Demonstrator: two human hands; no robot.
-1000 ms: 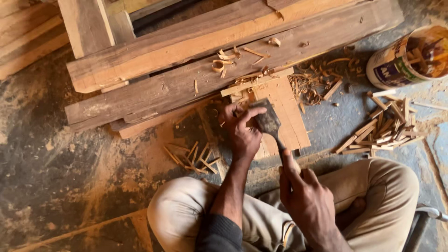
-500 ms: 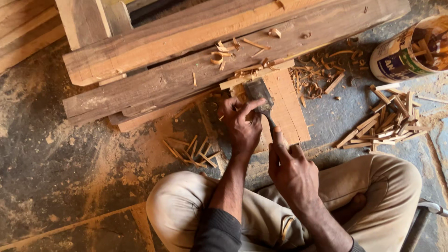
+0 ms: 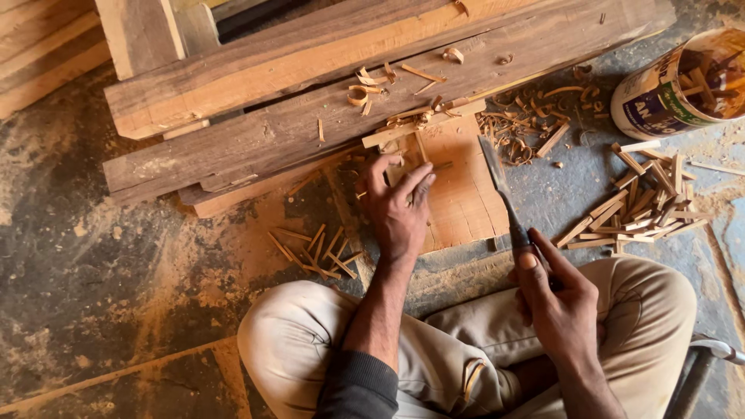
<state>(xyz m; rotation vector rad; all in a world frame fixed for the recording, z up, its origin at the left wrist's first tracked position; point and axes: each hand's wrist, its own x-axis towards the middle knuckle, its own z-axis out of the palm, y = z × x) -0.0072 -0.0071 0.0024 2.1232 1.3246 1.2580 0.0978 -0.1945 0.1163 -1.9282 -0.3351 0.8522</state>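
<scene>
Left hand (image 3: 400, 206) lies flat, fingers spread, on the pale square wooden board (image 3: 458, 194), pinning it to the floor against the rough dark timber beam (image 3: 310, 116). Right hand (image 3: 555, 299) is clenched round the handle of the long flat steel chisel (image 3: 497, 182), whose blade lies over the board's right edge.

Left hand (image 3: 400, 208) pressing flat wooden board (image 3: 464, 194), right hand (image 3: 560, 302) gripping chisel (image 3: 503, 194) beside it, heavy beams (image 3: 310, 85), scattered wood chips (image 3: 644, 206), paint bucket (image 3: 683, 81)

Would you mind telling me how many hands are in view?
2. The left hand presses on the wooden board; the right hand grips the chisel beside it. No others show.
</scene>
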